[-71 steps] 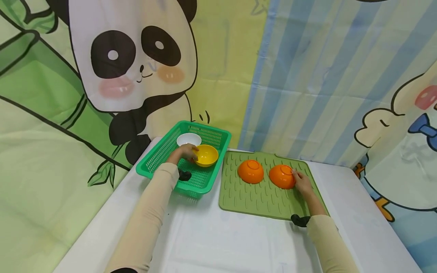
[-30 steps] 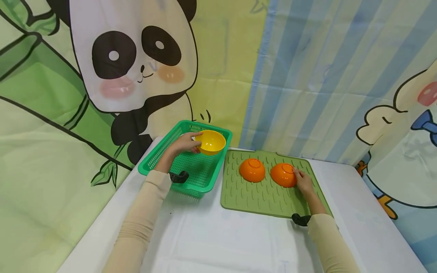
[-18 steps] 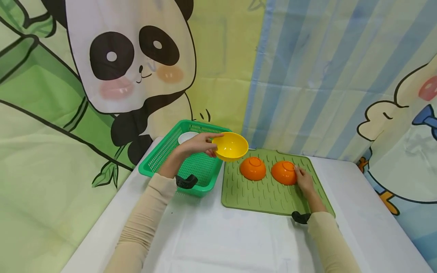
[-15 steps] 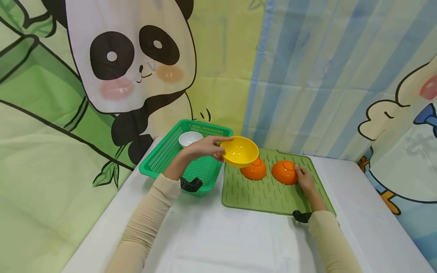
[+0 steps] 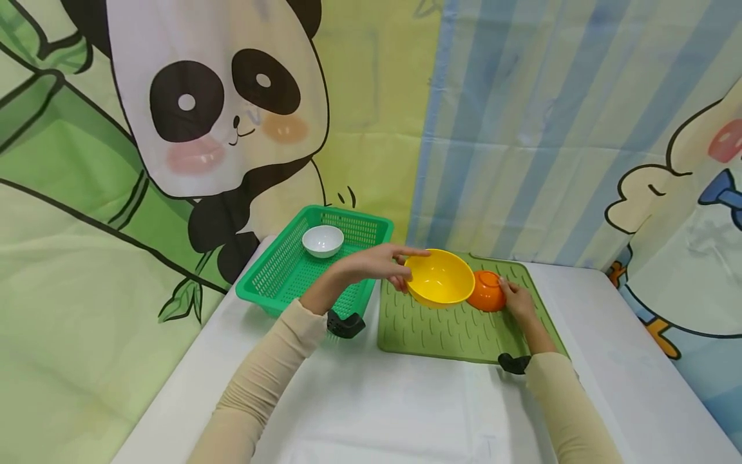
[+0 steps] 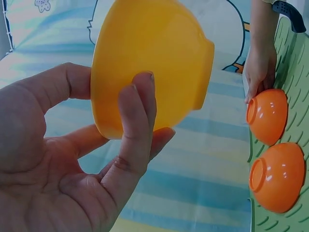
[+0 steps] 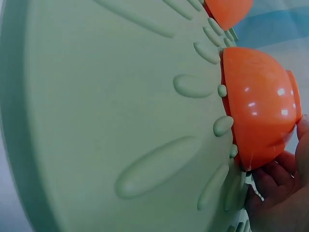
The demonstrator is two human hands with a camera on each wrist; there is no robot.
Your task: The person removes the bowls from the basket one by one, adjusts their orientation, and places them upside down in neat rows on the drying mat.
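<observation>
My left hand (image 5: 373, 264) holds a yellow bowl (image 5: 443, 277) by its rim, in the air over the green mat (image 5: 417, 335). The bowl's opening faces up. In the left wrist view, several fingers lie against the outside of the bowl. On the mat, an orange bowl (image 5: 485, 293) lies upside down. My right hand (image 5: 518, 301) grips its right side, with digits at the rim and by the base ring in the right wrist view. A second upturned orange bowl (image 6: 277, 176) stands beside it, hidden behind the yellow bowl in the head view.
A green slotted basket (image 5: 272, 270) stands to the left of the mat with a small white bowl (image 5: 323, 241) in it. A white cloth (image 5: 394, 399) covers the table. Printed curtains (image 5: 371, 129) hang close behind the basket and mat.
My left hand has lifted the yellow bowl out of the basket and carried it right, over the mat. It now covers one orange bowl. My right hand has stayed at the other orange bowl.
</observation>
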